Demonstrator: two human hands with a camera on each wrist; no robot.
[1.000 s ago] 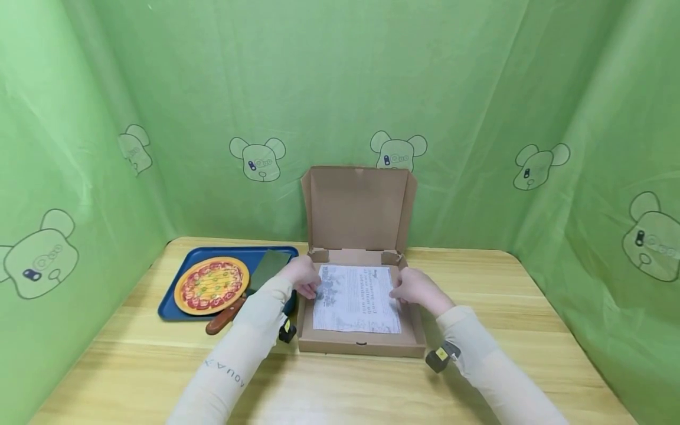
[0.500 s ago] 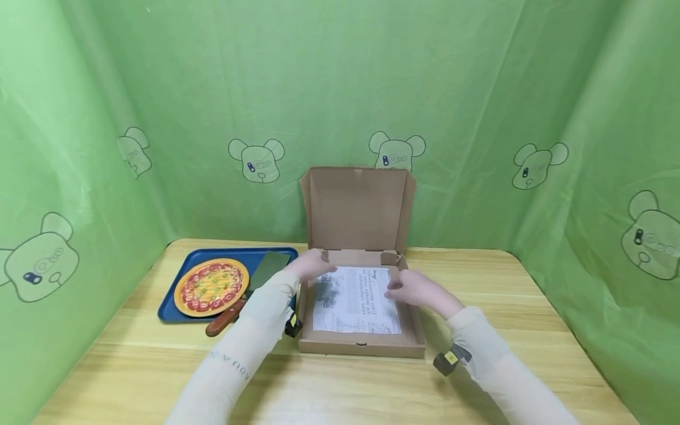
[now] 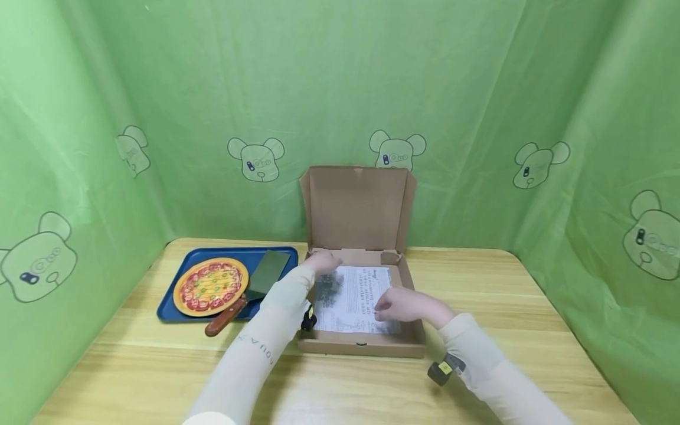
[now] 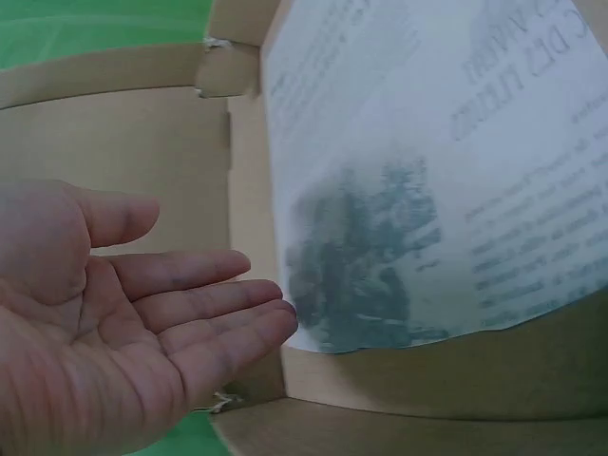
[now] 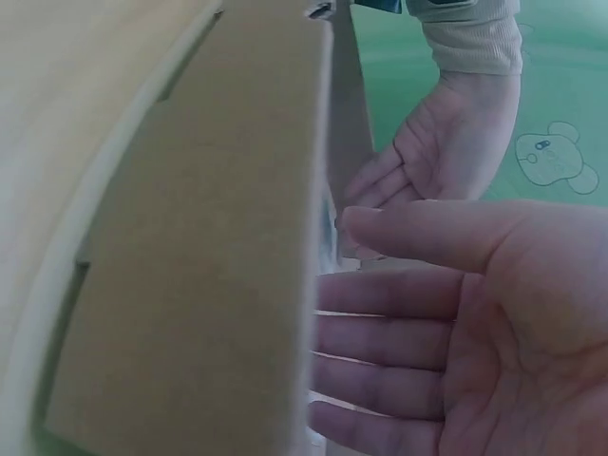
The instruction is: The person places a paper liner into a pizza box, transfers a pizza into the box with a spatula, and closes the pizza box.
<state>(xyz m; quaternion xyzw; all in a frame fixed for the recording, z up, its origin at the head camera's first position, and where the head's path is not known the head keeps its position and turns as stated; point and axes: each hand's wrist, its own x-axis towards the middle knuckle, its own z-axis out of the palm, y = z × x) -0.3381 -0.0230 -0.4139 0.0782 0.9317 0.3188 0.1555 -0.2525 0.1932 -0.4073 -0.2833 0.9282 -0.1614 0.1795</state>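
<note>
Paper sheet [image 3: 347, 295] flat in cardboard box [image 3: 345, 347], left hand [image 3: 323, 262] near far-left corner, right hand [image 3: 408, 304] over right side, both grips relaxed, empty.

Both sleeved arms [image 3: 262, 345] are stretched forward. The left hand [image 3: 322, 261] is held farther out, its fingers [image 4: 185, 273] nearly straight. The right hand [image 3: 409, 304] is kept loose, empty.
</note>
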